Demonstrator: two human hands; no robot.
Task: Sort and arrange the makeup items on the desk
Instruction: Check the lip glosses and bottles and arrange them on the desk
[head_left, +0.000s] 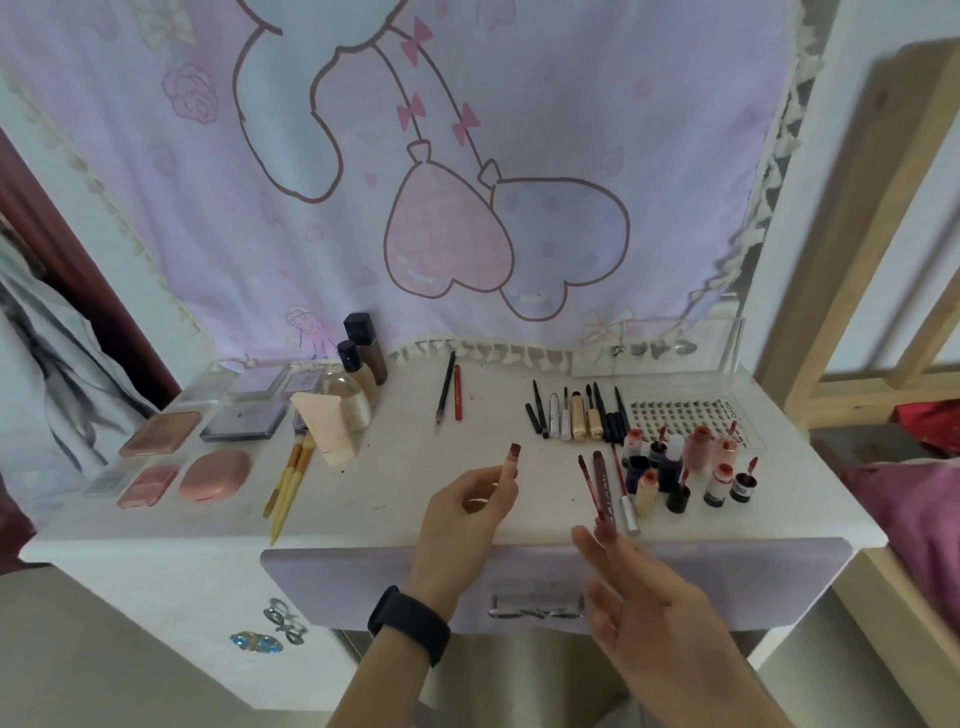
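Backdrop: pink-lilac hanging cloth w/ heart-balloon print (519, 130), fringed hem meets the back edge of the counter.
Counter: white dressing counter (395, 467), makeup laid out in groups across the top.
Drawer: lilac drawer front (363, 577) under the front edge, clear handle at mid.
Tray: clear acrylic tray (730, 348), back R corner.
R hand: right hand (660, 613) blurred, in front of the drawer, fingers straight and spread apart, gripping nothing; tips reach the front edge by the lip pencils, contact can't be told.
L hand: left hand (460, 514) over counter centre-front, index finger up w/ dark red nail, other fingers loosely curled, nothing seen in the grip.
Wrist: black wristband (410, 623) on L wrist.
Lash card: clear card of false-lash clusters (680, 415), R side, in front of tray.
Compacts: pink, bronze and grey compact cases (161, 431), in rows at far L.
Bottles: dark-capped foundation bottles (366, 353), back, L of centre; peach squeeze tube (327, 426) lying just in front.
Lip pots: cluster of small upright lip-gloss bottles (675, 467), front R, near lash card.
Brushes: yellow-handled brushes (291, 478), lying beside the tube, pointing toward the front.
Mascaras: row of black, white and gold mascara and liner sticks (576, 415), side by side, L of lash card.
Pencils: black pencil and red pencil (452, 392), parallel, back centre.
Lip pencils: dark red lip pencils (605, 483), front R, btwn L hand and lip pots.
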